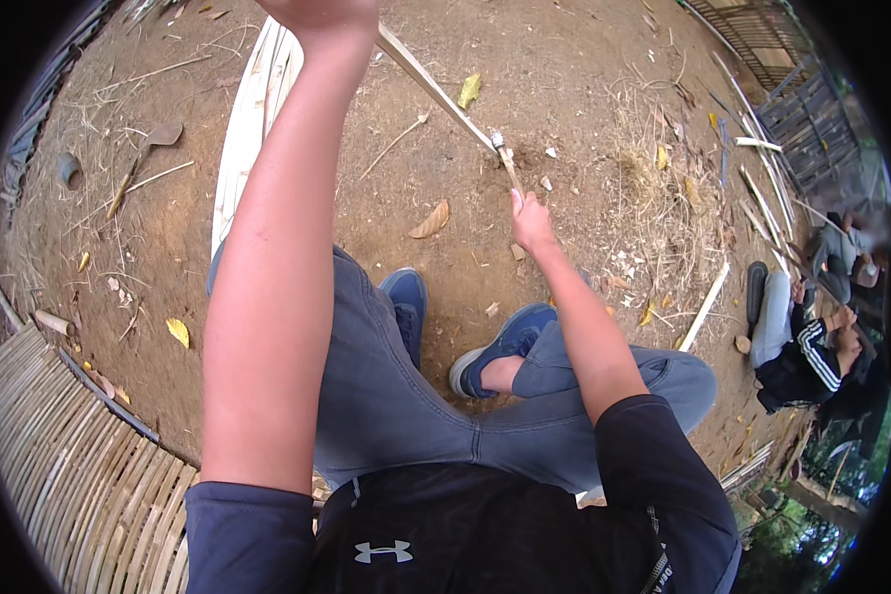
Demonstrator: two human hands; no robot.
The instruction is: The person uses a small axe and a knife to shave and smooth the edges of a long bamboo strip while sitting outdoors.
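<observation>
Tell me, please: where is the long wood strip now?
In the head view, the strip slants across the upper middle, from beside the left hand down toward the right hand, passing just left of the yellow leaf.

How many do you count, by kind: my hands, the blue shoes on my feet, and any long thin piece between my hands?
Hands: 2
Blue shoes: 2
Long piece: 1
Total: 5

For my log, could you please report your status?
Right hand around slim brown rod; left hand mostly cropped; long pale wooden strip ends near rod's tip; yellow leaf alongside.
</observation>
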